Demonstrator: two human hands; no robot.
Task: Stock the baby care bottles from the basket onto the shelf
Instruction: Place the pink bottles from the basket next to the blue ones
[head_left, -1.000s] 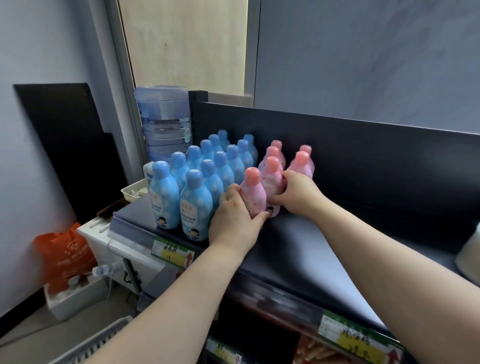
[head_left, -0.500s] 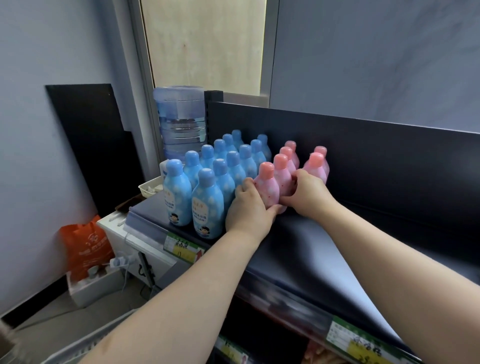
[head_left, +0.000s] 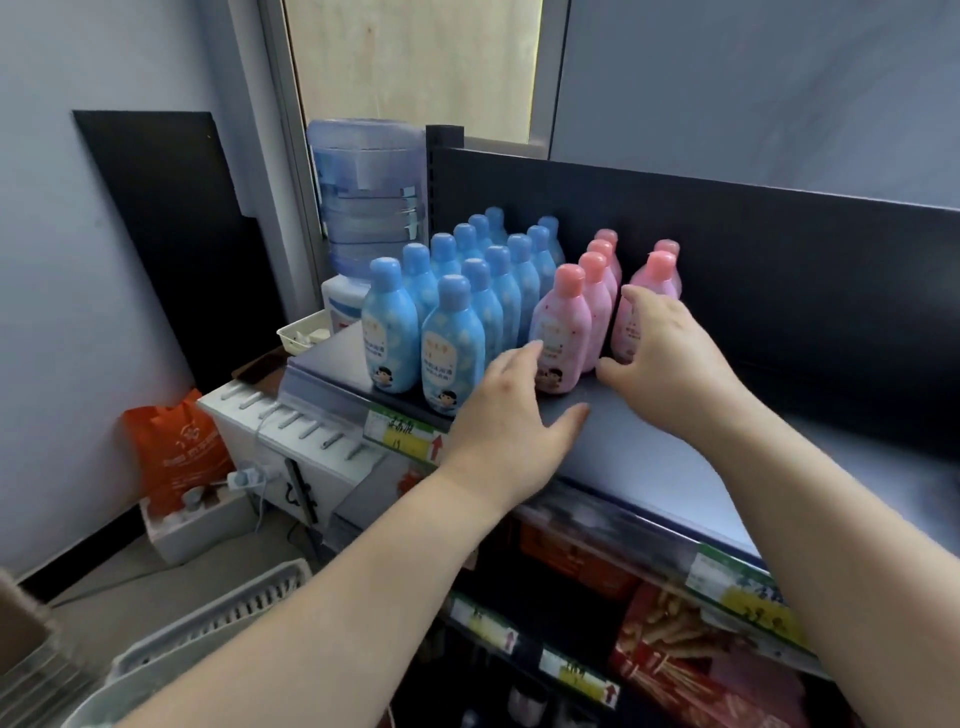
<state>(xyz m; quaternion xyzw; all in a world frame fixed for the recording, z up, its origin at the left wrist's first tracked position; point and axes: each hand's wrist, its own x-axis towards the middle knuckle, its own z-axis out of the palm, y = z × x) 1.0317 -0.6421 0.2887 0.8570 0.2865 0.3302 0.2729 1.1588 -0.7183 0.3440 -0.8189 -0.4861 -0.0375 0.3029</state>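
Several blue baby care bottles (head_left: 452, 343) stand in rows on the left of the dark shelf (head_left: 649, 452). To their right stand several pink bottles; the front one (head_left: 563, 322) is nearest me. My left hand (head_left: 511, 415) hovers just in front of that front pink bottle, fingers relaxed and holding nothing. My right hand (head_left: 670, 353) is spread in front of the right pink bottle (head_left: 652, 291), fingers loosely bent, not gripping it. The grey basket (head_left: 208, 618) shows at the lower left; its inside is hidden.
A large water jug (head_left: 369, 192) on a dispenser stands behind the shelf's left end. An orange bag (head_left: 176, 447) and a white freezer (head_left: 291, 441) sit lower left. Price tags (head_left: 410, 434) line the shelf edge. Snack packs (head_left: 691, 654) fill the lower shelf.
Both hands have let go of the pink bottles and drawn back toward me. The pink bottles now stand free on the shelf.
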